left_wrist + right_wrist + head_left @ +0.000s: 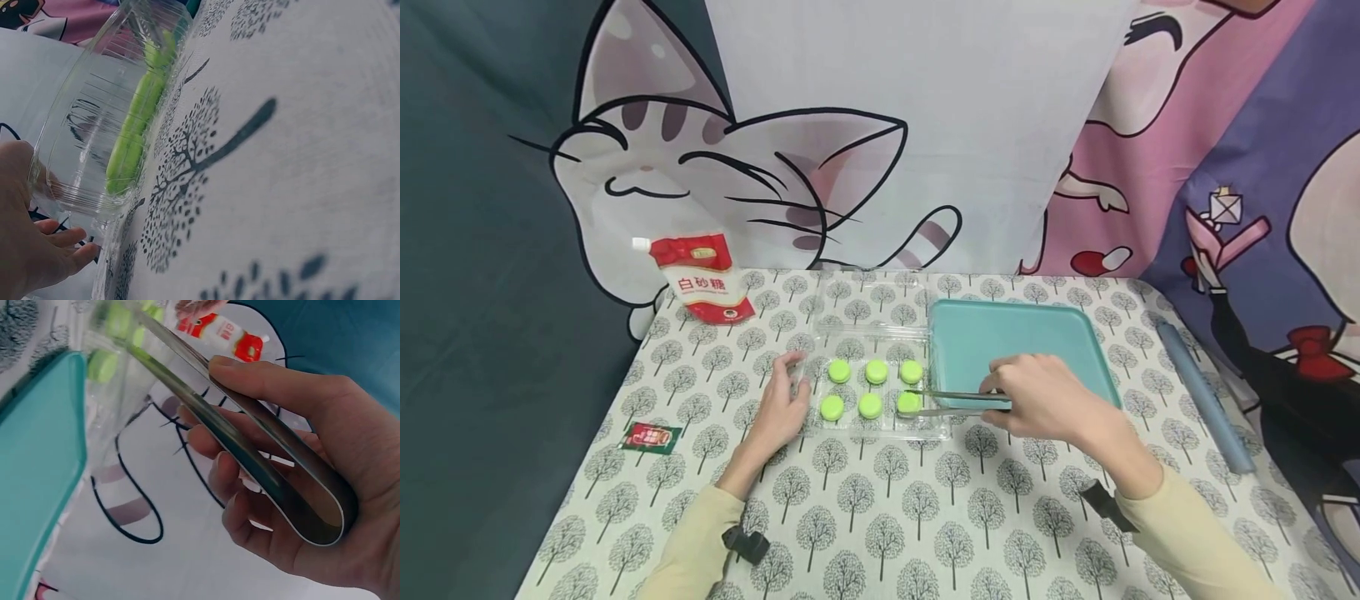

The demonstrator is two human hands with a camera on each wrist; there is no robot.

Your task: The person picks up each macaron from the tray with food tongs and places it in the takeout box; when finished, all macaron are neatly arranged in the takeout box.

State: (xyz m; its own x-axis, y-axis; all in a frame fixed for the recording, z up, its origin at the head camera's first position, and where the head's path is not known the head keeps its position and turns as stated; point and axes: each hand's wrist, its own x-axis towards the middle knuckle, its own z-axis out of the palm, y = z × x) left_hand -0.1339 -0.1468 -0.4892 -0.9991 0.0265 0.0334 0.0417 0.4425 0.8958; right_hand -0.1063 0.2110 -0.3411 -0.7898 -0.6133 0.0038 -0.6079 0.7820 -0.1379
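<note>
My right hand (1037, 396) grips metal tongs (250, 440) with the thumb on one arm and fingers along the other. The tongs' tips reach to the near right of several bright green macarons (870, 406), which sit in two rows in a clear plastic box (872, 432). One tip lies on each side of that macaron; whether they press on it, I cannot tell. At the box's left wall rests my left hand (782, 410), its fingers loosely bent and partly spread. In the left wrist view, the macarons (128, 153) show through the clear wall.
Right of the box lies a teal tray (1022, 312). A red and white sugar pouch (703, 279) stands at the back left, and a small green and red packet (651, 437) lies at the left. A blue-grey roll (1206, 396) lies along the table's right edge.
</note>
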